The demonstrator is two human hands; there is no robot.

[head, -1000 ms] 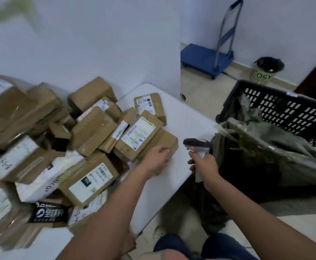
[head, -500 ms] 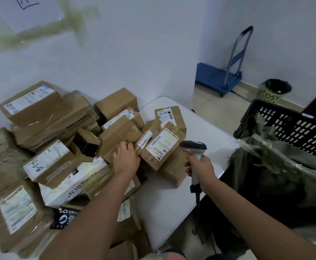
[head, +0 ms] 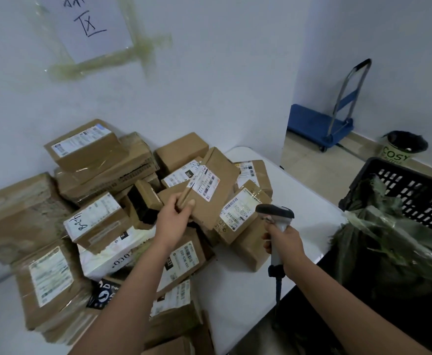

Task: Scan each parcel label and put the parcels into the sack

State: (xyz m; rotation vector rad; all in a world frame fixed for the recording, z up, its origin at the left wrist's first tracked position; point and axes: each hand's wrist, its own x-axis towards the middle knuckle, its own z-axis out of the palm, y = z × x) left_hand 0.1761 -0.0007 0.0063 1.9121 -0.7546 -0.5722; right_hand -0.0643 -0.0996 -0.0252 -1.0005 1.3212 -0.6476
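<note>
My left hand (head: 175,217) grips the near edge of a flat brown parcel (head: 216,190) and holds it tilted above the pile, its white barcode label facing up. My right hand (head: 284,239) holds a grey handheld scanner (head: 276,215) by its handle, the head pointing left toward that parcel, a short gap apart. Several cardboard parcels (head: 94,221) lie heaped on the white table (head: 294,198). The dark green sack (head: 389,249) gapes open at the right, beside the table's edge.
A black plastic crate (head: 420,198) stands behind the sack. A blue folding trolley (head: 322,124) and a small bin (head: 402,149) sit on the floor at the back right. A taped paper sign (head: 91,24) hangs on the wall above the pile.
My left hand has picked the flat parcel out of the pile and lifted it with its label up. The scanner in my right hand has stayed near the table edge. My head has tilted upward.
</note>
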